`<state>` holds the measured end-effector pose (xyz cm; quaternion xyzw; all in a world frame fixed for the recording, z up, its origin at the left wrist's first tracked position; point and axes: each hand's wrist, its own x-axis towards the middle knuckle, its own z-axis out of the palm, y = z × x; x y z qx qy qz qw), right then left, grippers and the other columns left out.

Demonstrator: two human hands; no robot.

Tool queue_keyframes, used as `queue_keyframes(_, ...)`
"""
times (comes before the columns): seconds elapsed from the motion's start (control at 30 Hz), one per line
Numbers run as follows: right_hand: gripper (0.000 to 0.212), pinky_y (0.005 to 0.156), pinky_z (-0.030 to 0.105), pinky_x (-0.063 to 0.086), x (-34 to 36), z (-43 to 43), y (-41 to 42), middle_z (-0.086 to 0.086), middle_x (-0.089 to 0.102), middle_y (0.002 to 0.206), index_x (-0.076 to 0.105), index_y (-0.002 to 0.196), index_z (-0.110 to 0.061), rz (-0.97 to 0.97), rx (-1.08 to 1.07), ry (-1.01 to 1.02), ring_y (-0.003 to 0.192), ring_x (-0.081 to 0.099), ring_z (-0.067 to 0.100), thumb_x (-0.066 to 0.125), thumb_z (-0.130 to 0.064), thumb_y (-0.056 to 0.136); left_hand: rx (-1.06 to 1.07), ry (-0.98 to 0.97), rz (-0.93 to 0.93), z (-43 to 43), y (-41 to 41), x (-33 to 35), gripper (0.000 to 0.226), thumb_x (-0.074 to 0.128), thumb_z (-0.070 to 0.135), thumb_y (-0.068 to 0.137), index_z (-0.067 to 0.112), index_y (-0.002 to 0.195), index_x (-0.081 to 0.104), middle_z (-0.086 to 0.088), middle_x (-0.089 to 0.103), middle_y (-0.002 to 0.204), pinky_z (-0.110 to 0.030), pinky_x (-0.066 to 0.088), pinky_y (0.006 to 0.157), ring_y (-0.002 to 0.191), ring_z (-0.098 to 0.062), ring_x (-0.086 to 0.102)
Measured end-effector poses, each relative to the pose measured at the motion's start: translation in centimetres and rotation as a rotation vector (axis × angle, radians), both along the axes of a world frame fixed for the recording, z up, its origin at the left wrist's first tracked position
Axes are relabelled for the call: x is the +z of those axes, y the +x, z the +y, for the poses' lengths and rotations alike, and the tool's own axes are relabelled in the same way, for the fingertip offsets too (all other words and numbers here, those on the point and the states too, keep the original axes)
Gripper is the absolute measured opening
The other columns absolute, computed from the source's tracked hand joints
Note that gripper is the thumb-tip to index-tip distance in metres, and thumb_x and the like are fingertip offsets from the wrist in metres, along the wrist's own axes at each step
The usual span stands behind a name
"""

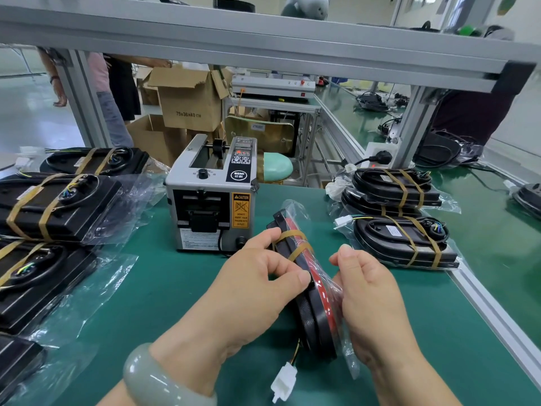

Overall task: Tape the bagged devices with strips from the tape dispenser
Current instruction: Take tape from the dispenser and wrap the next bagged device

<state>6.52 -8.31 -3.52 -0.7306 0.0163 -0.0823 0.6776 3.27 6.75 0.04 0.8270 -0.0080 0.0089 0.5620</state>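
Left hand (263,276) pinches the bagged device (311,317), which is standing on edge; right hand (371,294) has its fingers curled round the bag. Slick film could slip in that grip. Then the tape strip (292,234) ends may wrinkle or lift.

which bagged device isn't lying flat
The device in the middle, held on edge between the left hand and right hand, red face showing. The ones in the left pile and right pile lie flat.

A green-matted counter (175,288) sits inside an aluminium frame whose overhead shelf (263,39) spans the view. Behind it are open cardboard boxes (190,104), a mint-seated stool (278,168) and a person (117,83) standing on a glossy pale floor (26,112). A second green counter (345,118) runs away to the right.
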Motion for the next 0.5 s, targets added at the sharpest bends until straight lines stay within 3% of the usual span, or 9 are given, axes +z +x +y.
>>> queue_keyframes(0.13, 0.028, 0.052, 0.030, 0.037, -0.1, -0.1, 0.1, -0.006, 0.047, 0.044, 0.062, 0.074, -0.038, -0.016, 0.002, -0.039, 0.042, 0.042, 0.011, 0.046, -0.040, 0.096, -0.002, 0.008, -0.012, -0.1, 0.1, -0.1, 0.022, 0.071, 0.027, 0.082, 0.033, 0.061, 0.072, 0.030, 0.034, 0.139, 0.001, 0.021, 0.079, 0.131, 0.011, 0.033)
queue_keyframes(0.27, 0.026, 0.052, 0.029, 0.037, -0.1, -0.1, 0.0, -0.006, 0.048, 0.044, 0.063, 0.077, -0.039, -0.030, 0.007, -0.061, 0.042, 0.043, 0.009, 0.045, -0.041, 0.095, 0.016, 0.024, -0.038, -0.1, 0.4, -0.5, 0.014, 0.070, 0.028, 0.083, 0.032, 0.069, 0.072, 0.041, 0.035, 0.117, 0.006, 0.021, 0.074, 0.131, 0.013, 0.032)
queue_keyframes(0.5, 0.027, 0.052, 0.031, 0.040, 0.2, 0.0, 0.0, -0.005, 0.048, 0.045, 0.064, 0.077, -0.039, -0.028, 0.018, -0.068, 0.045, 0.046, 0.013, 0.045, -0.039, 0.097, 0.049, 0.076, -0.062, -0.3, 0.6, -1.2, 0.019, 0.071, 0.027, 0.082, 0.024, 0.063, 0.071, 0.028, 0.034, 0.142, 0.000, 0.022, 0.079, 0.128, 0.010, 0.037)
